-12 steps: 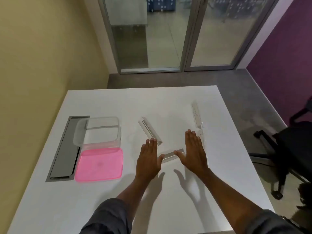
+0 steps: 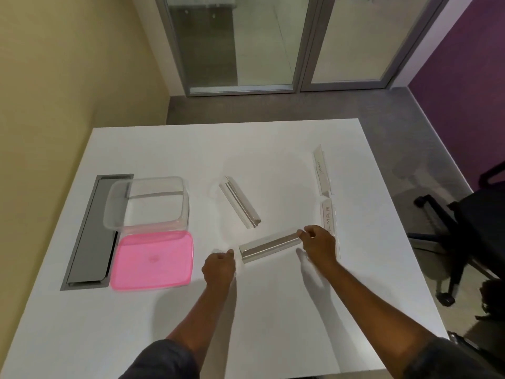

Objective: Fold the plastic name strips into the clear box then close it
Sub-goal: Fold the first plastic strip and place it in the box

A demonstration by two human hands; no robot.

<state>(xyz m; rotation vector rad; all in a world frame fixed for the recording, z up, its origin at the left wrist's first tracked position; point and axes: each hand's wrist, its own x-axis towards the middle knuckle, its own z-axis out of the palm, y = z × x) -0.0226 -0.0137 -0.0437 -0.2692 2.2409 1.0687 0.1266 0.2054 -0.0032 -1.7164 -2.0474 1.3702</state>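
Observation:
Several clear plastic name strips lie on the white table. My right hand pinches the right end of the nearest strip. My left hand is curled just left of that strip's other end, apart from it. A second strip lies diagonally behind it. Two more strips sit end to end on the right; the nearer one is partly hidden by my right hand. The clear box stands open at the left, with its pink lid flat in front of it.
A grey cable hatch is set into the table left of the box, which overlaps it. A black office chair stands off the table's right edge. Glass doors are beyond the far edge.
Both hands were flat and open around the near strip. Now the right hand has closed on its right end and the left hand has curled and drawn back to the left.

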